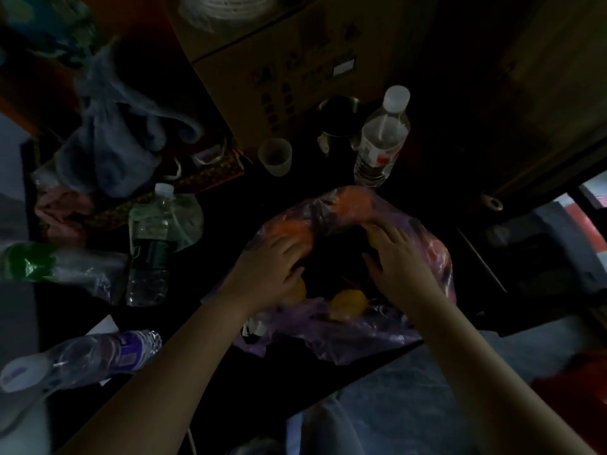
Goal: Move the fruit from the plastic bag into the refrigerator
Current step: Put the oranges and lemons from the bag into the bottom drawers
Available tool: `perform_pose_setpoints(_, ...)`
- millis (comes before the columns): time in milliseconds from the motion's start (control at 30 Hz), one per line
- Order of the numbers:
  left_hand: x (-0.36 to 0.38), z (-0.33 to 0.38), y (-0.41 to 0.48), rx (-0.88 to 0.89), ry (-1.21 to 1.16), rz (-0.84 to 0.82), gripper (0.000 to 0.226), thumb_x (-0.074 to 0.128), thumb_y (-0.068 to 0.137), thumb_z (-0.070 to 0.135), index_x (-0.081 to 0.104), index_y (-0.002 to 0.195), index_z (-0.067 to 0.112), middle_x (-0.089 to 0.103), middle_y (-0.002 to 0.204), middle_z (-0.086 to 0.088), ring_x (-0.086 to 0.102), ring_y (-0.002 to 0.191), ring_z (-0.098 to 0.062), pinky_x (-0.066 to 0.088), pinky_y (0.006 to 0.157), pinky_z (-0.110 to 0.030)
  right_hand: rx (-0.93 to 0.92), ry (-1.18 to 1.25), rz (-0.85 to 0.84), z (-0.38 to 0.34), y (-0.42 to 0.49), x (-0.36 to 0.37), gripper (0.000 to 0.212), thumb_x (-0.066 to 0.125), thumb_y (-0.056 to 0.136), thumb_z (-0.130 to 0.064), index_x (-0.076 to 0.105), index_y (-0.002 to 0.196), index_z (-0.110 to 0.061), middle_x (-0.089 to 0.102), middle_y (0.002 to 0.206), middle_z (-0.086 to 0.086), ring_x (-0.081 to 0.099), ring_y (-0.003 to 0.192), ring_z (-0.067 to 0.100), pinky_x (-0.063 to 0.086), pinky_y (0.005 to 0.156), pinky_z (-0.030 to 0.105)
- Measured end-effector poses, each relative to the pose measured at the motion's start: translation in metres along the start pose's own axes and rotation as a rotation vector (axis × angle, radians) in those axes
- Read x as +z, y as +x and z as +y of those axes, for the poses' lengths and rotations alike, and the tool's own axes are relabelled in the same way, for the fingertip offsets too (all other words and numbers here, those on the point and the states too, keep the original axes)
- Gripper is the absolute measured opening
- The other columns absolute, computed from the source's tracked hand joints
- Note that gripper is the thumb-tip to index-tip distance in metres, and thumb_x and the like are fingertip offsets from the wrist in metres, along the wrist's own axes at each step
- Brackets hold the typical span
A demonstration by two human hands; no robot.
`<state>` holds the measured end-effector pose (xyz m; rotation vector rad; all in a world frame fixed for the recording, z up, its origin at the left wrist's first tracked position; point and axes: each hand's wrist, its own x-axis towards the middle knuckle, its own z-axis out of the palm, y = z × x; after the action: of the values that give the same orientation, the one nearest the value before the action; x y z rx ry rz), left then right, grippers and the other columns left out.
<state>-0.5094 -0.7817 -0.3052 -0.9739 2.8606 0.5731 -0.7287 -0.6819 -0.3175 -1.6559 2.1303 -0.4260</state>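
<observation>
A translucent purple plastic bag (361,336) lies open on the dark table. Inside it I see an orange fruit (356,198) at the far rim, a second orange fruit (292,229) at the left and a yellow fruit (348,302) near the front. Something reddish (440,254) shows through the bag's right side. My left hand (272,261) rests over the left rim, its fingers lying on the second orange fruit. My right hand (394,257) is spread flat on the right rim, fingertips at the opening. The picture is dim and blurred. No refrigerator is in view.
A water bottle (382,136), a metal mug (338,116) and a small cup (275,156) stand behind the bag, before a cardboard box (279,60). To the left are an upright bottle (152,244), two lying bottles (98,356) and a grey-blue bag (111,149).
</observation>
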Motion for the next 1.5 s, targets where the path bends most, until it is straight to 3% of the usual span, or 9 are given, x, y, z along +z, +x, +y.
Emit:
perform_pose_setpoints(100,0.001,-0.011,0.011,-0.023,0.011,-0.014,0.046,0.044,0.086,0.035,0.057,0.123,0.009,0.056,0.127,-0.009,0.052,0.118,-0.029,0.049,0.091,-0.043,-0.001,-0.033,-0.010,0.009,0.013,0.003,0.054,0.058,0.090,-0.020,0.041,0.140,-0.012,0.042,0.144,0.009,0.038,0.131,0.029,0.033,0.106,0.042)
perform_pose_setpoints(167,0.005,-0.018,0.017,-0.031,0.009,0.005,0.048,0.055,0.086,0.030,0.053,0.128,0.009,0.050,0.134,-0.009,0.047,0.123,-0.029,0.046,0.096,-0.046,-0.007,-0.044,-0.025,0.015,0.021,0.004,0.055,0.058,0.088,-0.020,0.042,0.140,-0.012,0.041,0.144,0.009,0.038,0.132,0.030,0.033,0.107,0.043)
perform_pose_setpoints(267,0.010,-0.025,0.024,-0.027,0.019,0.020,0.058,0.067,0.082,0.032,0.049,0.133,0.010,0.043,0.141,-0.006,0.042,0.129,-0.027,0.041,0.102,-0.043,-0.025,-0.046,-0.049,0.022,0.030,0.005,0.056,0.060,0.086,-0.020,0.042,0.139,-0.011,0.040,0.145,0.009,0.037,0.133,0.030,0.032,0.107,0.042)
perform_pose_setpoints(467,0.015,-0.034,0.037,-0.068,-0.016,-0.002,0.078,0.071,0.077,0.042,0.037,0.142,0.016,0.032,0.149,-0.003,0.031,0.136,-0.027,0.035,0.106,-0.043,-0.038,-0.037,-0.103,0.037,0.040,0.012,0.056,0.059,0.086,-0.020,0.042,0.139,-0.012,0.037,0.146,0.008,0.037,0.133,0.029,0.034,0.107,0.039)
perform_pose_setpoints(700,0.029,-0.037,0.044,-0.075,-0.036,-0.092,0.095,0.076,0.074,0.032,0.020,0.149,0.021,0.026,0.151,-0.003,0.027,0.138,-0.026,0.033,0.108,-0.044,0.029,-0.055,-0.127,0.043,0.036,0.010,0.063,0.063,0.078,-0.013,0.042,0.138,-0.014,0.035,0.146,0.005,0.035,0.133,0.029,0.047,0.089,0.043)
perform_pose_setpoints(933,0.036,-0.031,0.043,-0.059,-0.024,-0.049,0.091,0.078,0.071,0.030,0.027,0.146,0.019,0.029,0.150,-0.005,0.033,0.135,-0.029,0.037,0.105,-0.046,0.032,-0.136,-0.162,0.047,0.034,0.016,0.068,0.065,0.079,-0.006,0.038,0.141,-0.009,0.034,0.145,0.010,0.033,0.132,0.033,0.051,0.081,0.045)
perform_pose_setpoints(1267,0.022,-0.019,0.032,-0.051,-0.021,0.006,0.093,0.080,0.069,0.036,0.031,0.145,0.016,0.031,0.150,-0.004,0.034,0.134,-0.030,0.033,0.107,-0.049,-0.003,-0.076,-0.145,0.043,0.031,0.009,0.068,0.070,0.076,-0.009,0.040,0.137,-0.005,0.036,0.143,0.015,0.034,0.131,0.037,0.047,0.090,0.051)
perform_pose_setpoints(1500,0.006,-0.002,0.021,-0.004,0.024,0.082,0.095,0.080,0.066,0.042,0.033,0.144,0.015,0.037,0.147,-0.005,0.036,0.134,-0.027,0.034,0.104,-0.046,-0.033,-0.054,-0.034,0.024,0.015,-0.007,0.074,0.075,0.073,-0.016,0.040,0.139,-0.014,0.039,0.143,0.008,0.038,0.131,0.031,0.040,0.100,0.041)
